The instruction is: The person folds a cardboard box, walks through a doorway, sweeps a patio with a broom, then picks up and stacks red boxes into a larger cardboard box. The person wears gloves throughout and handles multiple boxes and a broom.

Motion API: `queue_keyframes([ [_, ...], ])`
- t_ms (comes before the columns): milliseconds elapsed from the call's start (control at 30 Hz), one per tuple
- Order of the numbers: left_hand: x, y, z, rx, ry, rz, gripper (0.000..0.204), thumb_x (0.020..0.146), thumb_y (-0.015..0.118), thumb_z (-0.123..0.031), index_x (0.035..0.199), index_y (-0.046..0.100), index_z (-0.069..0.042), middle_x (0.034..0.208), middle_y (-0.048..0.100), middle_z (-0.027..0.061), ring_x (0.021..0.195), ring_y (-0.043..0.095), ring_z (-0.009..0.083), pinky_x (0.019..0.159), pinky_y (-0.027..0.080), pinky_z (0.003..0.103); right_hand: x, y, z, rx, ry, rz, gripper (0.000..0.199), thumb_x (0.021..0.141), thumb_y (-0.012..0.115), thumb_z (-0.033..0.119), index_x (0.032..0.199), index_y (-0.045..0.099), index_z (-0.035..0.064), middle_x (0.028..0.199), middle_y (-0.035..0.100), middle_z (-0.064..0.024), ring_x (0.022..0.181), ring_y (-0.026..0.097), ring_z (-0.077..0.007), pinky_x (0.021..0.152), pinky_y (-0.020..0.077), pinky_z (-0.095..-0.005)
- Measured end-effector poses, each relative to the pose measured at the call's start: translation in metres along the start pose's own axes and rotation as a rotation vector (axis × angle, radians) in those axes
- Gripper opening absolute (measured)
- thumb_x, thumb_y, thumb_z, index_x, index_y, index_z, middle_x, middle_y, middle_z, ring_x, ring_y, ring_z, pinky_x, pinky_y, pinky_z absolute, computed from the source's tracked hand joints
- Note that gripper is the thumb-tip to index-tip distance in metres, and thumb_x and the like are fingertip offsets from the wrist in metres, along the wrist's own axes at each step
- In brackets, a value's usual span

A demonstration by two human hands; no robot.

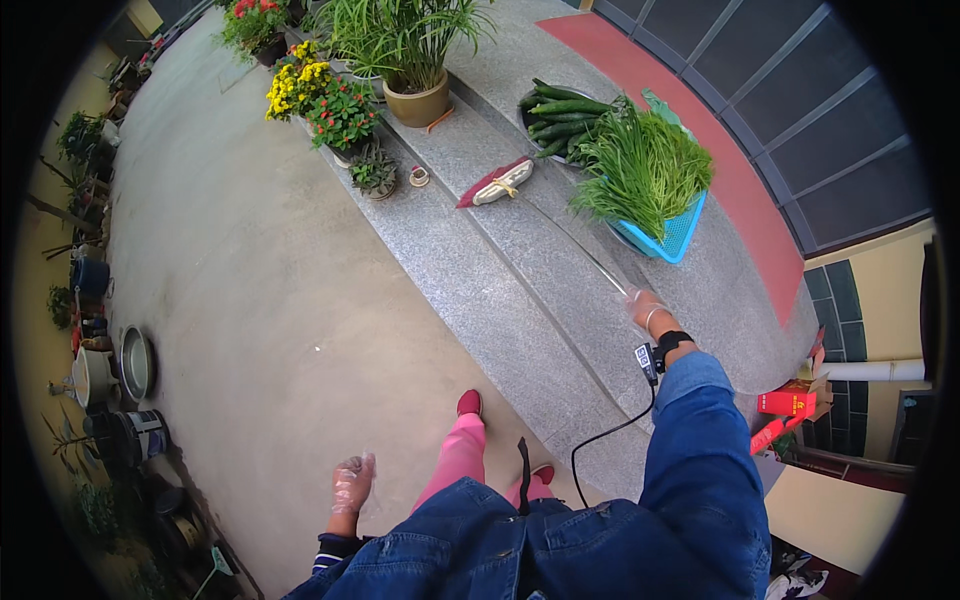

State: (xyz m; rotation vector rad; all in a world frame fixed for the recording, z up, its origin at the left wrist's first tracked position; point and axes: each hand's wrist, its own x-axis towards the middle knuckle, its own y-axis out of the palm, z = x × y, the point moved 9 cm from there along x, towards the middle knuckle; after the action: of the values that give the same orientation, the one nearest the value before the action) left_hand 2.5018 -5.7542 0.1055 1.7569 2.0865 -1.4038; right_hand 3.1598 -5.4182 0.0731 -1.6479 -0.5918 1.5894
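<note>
Your right hand (648,312), in clear glove: clamped around near end of thin metal handle (603,268). Handle extends forward and left from grip to red-and-white mop head (500,186), on gray stone steps (480,262), well apart from hand. Right of handle, beyond grip: blue basket (682,232) with long greens (650,165); cucumbers (568,118) farther off. Your left hand (353,484), gloved: well apart from handle; cannot tell whether fingers meet palm.

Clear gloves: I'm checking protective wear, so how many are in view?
2: one glove is on the left hand, over the concrete ground; the other is on the right hand, gripping the mop.
</note>
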Motion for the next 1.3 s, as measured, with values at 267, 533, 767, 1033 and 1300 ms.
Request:
queue_keyframes([
  [267,0.001,0.047,-0.082,0.046,0.23,0.102,0.043,0.096,0.066,-0.033,0.069,0.063,0.0,0.056,0.056,0.0058,0.054,0.047,0.0119,0.053,0.042,0.035,-0.29,0.159,-0.249,0.176,0.278,0.056,0.052,0.099,0.054,0.031,0.148,0.049,0.0165,0.129,0.062,-0.0255,0.118,0.06,-0.0427,0.102,0.0476,-0.0467],
  [533,-0.069,0.155,-0.132,0.208,0.437,0.258,0.043,0.097,0.066,-0.031,0.066,0.061,0.0,0.055,0.052,0.0042,0.054,0.044,0.0108,0.052,0.041,0.035,-0.616,0.358,-0.412,0.452,0.567,0.063,0.049,0.099,0.053,0.029,0.147,0.05,0.0179,0.114,0.067,-0.0279,0.108,0.064,-0.0467,0.092,0.0507,-0.0486],
  [767,-0.147,0.266,-0.17,0.283,0.561,0.451,0.042,0.096,0.066,-0.027,0.065,0.06,0.0,0.054,0.052,0.0038,0.053,0.044,0.0104,0.051,0.039,0.035,-0.775,0.473,-0.472,0.494,0.805,0.041,0.039,0.099,0.051,0.019,0.136,0.059,0.0091,0.099,0.069,-0.0278,0.093,0.068,-0.0421,0.082,0.0522,-0.0441],
  [1033,-0.171,0.299,-0.232,0.328,0.749,0.466,0.042,0.098,0.065,-0.024,0.062,0.06,-0.002,0.056,0.058,0.0051,0.053,0.05,0.0114,0.053,0.041,0.034,-0.712,0.466,-0.533,0.626,0.929,-0.324,0.037,0.099,0.05,0.021,0.131,0.063,0.0102,0.108,0.07,-0.0249,0.098,0.069,-0.0373,0.087,0.0535,-0.0408],
  [1300,-0.2,0.293,-0.231,0.455,0.657,0.381,0.043,0.096,0.067,-0.028,0.063,0.06,0.0,0.053,0.051,0.0036,0.052,0.044,0.0115,0.051,0.039,0.035,-0.505,0.475,-0.61,0.701,0.897,-0.37,0.025,0.097,0.053,0.019,0.11,0.069,0.0064,0.1,0.072,-0.0213,0.1,0.068,-0.0406,0.083,0.0538,-0.0454],
])
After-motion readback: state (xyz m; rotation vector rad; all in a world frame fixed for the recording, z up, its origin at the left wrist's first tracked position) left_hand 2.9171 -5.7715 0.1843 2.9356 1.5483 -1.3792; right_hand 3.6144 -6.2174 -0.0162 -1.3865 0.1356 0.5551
